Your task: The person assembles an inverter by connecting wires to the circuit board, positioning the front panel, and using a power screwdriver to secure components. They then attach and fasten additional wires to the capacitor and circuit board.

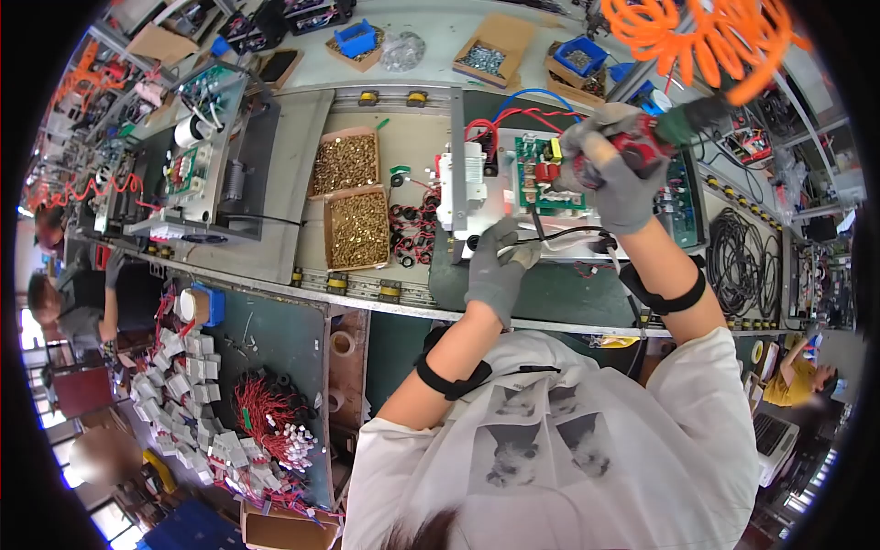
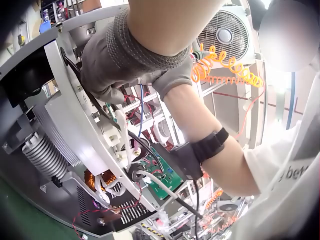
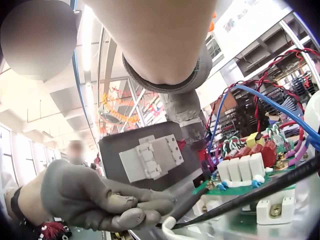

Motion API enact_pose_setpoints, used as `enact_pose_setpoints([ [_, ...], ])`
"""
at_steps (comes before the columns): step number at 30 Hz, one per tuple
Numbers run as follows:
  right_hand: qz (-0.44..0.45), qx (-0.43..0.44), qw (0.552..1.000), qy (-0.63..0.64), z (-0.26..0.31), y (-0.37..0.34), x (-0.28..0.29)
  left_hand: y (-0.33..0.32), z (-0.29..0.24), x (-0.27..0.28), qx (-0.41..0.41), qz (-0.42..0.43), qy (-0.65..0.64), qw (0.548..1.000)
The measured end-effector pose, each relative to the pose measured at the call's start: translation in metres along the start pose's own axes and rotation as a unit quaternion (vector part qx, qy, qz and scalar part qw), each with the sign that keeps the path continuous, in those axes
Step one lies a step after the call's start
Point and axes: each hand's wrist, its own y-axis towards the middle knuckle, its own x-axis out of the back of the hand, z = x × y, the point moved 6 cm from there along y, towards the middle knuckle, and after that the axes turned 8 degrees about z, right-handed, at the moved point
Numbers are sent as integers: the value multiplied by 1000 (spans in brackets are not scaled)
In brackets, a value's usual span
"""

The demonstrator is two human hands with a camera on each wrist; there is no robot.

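Observation:
My gloved right hand (image 1: 628, 188) grips a red power screwdriver (image 1: 640, 142) with a dark green rear end, over the right part of an open metal chassis (image 1: 456, 174). Below the tool lies a green circuit board (image 1: 529, 197) with red and yellow components; white blocks (image 3: 242, 169) stand on it in the right wrist view. My left hand (image 1: 500, 266), also gloved, is at the chassis's near edge, its curled fingers pinching a black cable (image 1: 559, 235). A white wire (image 3: 169, 227) runs close to those fingertips. The screwdriver's tip is hidden behind the right hand.
Left of the chassis stand two boxes of brass-coloured fasteners (image 1: 357, 229), beside small red-and-black wired parts (image 1: 412, 229). An orange coiled hose (image 1: 701, 41) hangs at upper right. Coiled black cables (image 1: 742, 266) lie to the right. Another chassis (image 1: 206, 183) sits farther left.

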Motion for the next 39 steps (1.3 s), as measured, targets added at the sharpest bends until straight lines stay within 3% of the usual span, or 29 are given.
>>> enact_pose_setpoints([
  [1,13,13,1000,2,19,-2,4,-2,-3,-4,3,6,3,1000],
  [2,-10,38,999,21,35,-8,9,-6,-3,-14,36,56,-102,993],
  [3,32,46,998,26,49,-13,18,-9,-4,-27,70,104,-205,971],
  [5,-10,43,998,34,75,-33,33,-8,3,-39,102,123,-203,966],
  [8,-25,83,994,69,94,-57,52,-2,16,-71,111,229,-272,928],
  [9,-46,84,992,78,97,-64,57,-3,17,-79,118,236,-267,927],
  [11,-76,93,990,72,101,-72,70,-3,11,-88,51,218,-237,945],
  [16,-146,84,982,89,98,-88,92,4,32,-94,89,274,-274,917],
  [23,-147,94,977,122,98,-98,103,1,37,-102,118,267,-271,917],
  [29,-180,67,973,127,97,-101,107,-3,30,-109,62,284,-236,927],
  [32,-191,53,973,117,98,-103,111,-5,28,-112,46,307,-270,912],
  [39,-185,52,975,115,104,-106,114,-11,18,-120,18,309,-121,943],
])
